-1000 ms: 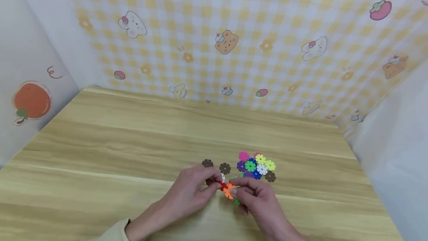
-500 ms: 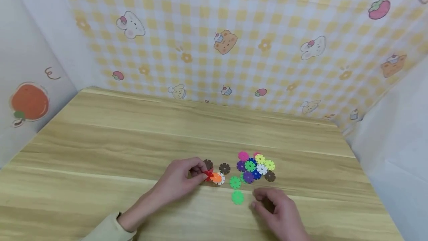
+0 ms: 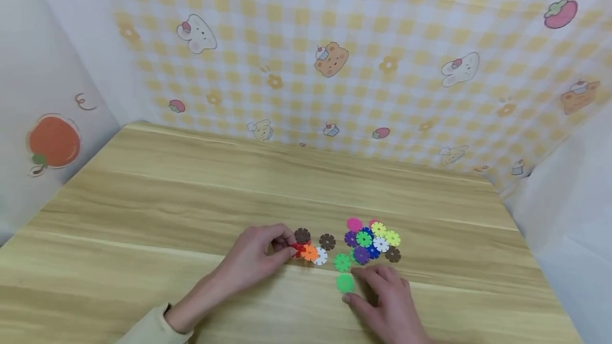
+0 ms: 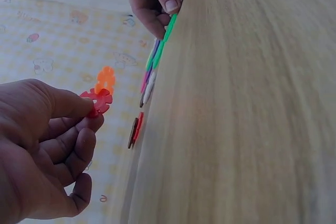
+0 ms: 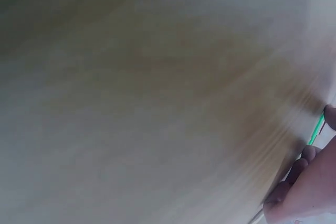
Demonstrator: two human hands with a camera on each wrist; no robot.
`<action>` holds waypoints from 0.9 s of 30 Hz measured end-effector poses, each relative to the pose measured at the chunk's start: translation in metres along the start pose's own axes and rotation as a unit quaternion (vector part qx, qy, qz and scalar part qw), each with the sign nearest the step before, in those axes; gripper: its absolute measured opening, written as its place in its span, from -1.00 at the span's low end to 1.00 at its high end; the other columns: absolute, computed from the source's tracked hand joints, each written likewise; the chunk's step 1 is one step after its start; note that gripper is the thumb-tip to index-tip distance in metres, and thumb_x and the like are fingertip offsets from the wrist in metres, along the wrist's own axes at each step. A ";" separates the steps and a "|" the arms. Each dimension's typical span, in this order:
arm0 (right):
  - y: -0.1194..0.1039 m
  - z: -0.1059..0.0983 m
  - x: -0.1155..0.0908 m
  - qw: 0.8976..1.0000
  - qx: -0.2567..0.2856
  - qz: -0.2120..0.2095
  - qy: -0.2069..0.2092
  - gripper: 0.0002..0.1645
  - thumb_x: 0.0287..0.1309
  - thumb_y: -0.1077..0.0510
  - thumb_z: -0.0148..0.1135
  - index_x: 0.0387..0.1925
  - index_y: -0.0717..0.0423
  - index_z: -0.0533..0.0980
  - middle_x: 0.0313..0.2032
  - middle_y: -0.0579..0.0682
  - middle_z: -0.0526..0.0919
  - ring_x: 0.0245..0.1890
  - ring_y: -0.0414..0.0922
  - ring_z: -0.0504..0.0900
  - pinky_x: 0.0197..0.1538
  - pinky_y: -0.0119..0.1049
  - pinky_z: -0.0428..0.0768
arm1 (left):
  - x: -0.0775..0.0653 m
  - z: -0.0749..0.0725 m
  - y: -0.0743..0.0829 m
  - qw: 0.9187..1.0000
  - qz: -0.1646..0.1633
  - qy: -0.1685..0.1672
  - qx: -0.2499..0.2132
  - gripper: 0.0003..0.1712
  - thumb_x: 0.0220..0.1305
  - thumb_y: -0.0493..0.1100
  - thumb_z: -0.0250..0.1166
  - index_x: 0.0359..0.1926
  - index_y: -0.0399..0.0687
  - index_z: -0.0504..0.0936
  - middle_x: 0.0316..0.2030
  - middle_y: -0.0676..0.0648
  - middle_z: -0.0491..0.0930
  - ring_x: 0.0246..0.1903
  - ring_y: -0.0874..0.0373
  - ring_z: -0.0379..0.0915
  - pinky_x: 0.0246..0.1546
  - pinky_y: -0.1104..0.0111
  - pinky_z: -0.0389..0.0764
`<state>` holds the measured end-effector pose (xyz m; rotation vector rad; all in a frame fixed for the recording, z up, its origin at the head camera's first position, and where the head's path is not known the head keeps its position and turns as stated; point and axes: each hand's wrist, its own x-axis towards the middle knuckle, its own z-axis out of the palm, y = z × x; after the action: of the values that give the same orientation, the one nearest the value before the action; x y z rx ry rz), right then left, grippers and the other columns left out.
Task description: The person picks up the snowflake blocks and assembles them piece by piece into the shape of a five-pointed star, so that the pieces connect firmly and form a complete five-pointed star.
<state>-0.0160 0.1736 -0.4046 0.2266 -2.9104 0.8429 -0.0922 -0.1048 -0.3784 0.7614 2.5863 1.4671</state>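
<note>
In the head view my left hand (image 3: 260,251) pinches a red notched plastic disc (image 3: 298,250) between thumb and index finger. An orange notched disc (image 3: 309,252) is slotted into the red one, and the left wrist view shows the joined pair held off the table. My right hand (image 3: 387,299) is low over the tabletop, thumb and index finger apart on either side of the nearest green disc (image 3: 345,283). Its thumb is at the disc's near edge; a firm grip does not show. A second green disc (image 3: 342,263) lies just beyond.
A pile of mixed notched discs (image 3: 364,239) lies right of centre on the wooden table (image 3: 191,190). Two brown discs (image 3: 327,241) and a white disc (image 3: 320,256) lie nearer the left hand. Another red disc (image 4: 138,126) lies by a brown one. A patterned cloth wall stands behind.
Both hands were together at the red and orange discs; then they parted, the left hand carrying the joined pair leftward. The right hand drew back right, then moved left to the near green disc.
</note>
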 end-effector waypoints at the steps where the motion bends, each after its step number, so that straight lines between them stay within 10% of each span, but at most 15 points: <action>1: 0.000 0.000 0.001 1.000 0.007 -0.004 0.004 -0.51 -0.06 -0.05 0.62 -0.02 -0.12 0.71 -0.13 -0.36 0.66 -0.06 -0.28 0.58 0.08 -0.07 0.52 | 0.000 0.000 0.000 1.000 0.002 -0.001 -0.002 -0.84 0.19 -0.38 0.38 -0.27 -0.05 0.71 -0.38 0.14 0.70 -0.38 0.40 0.52 -0.30 0.47 0.62; 12: -0.007 0.004 0.009 0.996 0.071 -0.027 0.035 -0.62 -0.21 0.24 0.67 -0.33 -0.13 0.66 -0.44 -0.41 0.51 -0.40 -0.41 0.41 -0.33 -0.44 0.49 | 0.000 -0.002 0.005 1.000 0.017 -0.021 0.007 -0.86 0.22 -0.37 0.39 -0.32 -0.02 0.69 -0.38 0.15 0.69 -0.38 0.39 0.50 -0.29 0.47 0.61; 21: -0.022 -0.006 0.021 0.993 0.033 0.084 -0.081 -0.67 -0.08 0.07 0.61 -0.34 -0.19 0.57 -0.45 -0.34 0.49 -0.34 -0.29 0.40 0.09 0.07 0.32 | 0.005 -0.008 0.008 0.998 0.021 -0.012 0.049 -0.82 0.17 -0.40 0.36 -0.33 -0.01 0.69 -0.43 0.16 0.66 -0.43 0.39 0.45 -0.33 0.47 0.56; 27: -0.022 -0.006 0.018 0.991 0.031 0.100 -0.086 -0.65 -0.04 0.08 0.59 -0.30 -0.13 0.53 -0.43 -0.28 0.49 -0.28 -0.24 0.39 0.10 0.09 0.28 | 0.004 -0.009 0.008 0.999 0.013 -0.012 0.044 -0.83 0.18 -0.39 0.37 -0.33 -0.01 0.69 -0.44 0.17 0.66 -0.43 0.39 0.46 -0.33 0.48 0.57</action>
<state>-0.0295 0.1561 -0.3857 0.0099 -3.1097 0.9900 -0.0958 -0.1065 -0.3663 0.8196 2.6473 1.3497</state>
